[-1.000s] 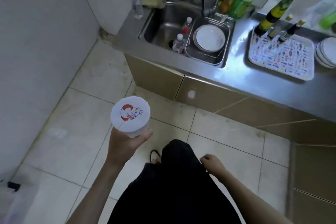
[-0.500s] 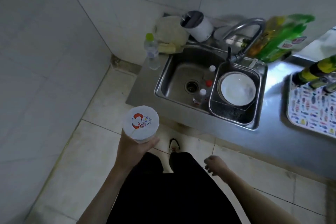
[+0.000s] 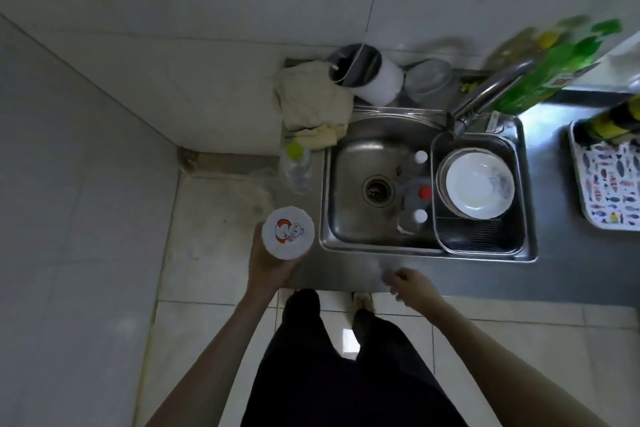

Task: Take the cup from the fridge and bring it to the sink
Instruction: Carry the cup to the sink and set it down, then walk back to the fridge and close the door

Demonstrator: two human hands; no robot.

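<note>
My left hand (image 3: 268,267) grips a cup (image 3: 288,233) sealed with a white film lid that carries a red cartoon figure. I hold it upright over the counter's left end, just left of the steel sink (image 3: 349,236). The sink basin holds three small bottles beside the drain (image 3: 378,191). My right hand (image 3: 412,288) hovers over the counter's front edge below the sink, fingers loosely curled, holding nothing.
A metal rack (image 3: 485,239) with a white plate (image 3: 479,190) fills the sink's right part under the tap (image 3: 485,97). A clear bottle (image 3: 296,166), a cloth (image 3: 311,104) and a white jar (image 3: 367,76) stand at the back left. Green bottles (image 3: 543,76) and a patterned tray (image 3: 606,184) are to the right.
I have stepped up to the counter. The cup in my left hand has come close beside the sink, and my right hand now reaches over the counter's edge.
</note>
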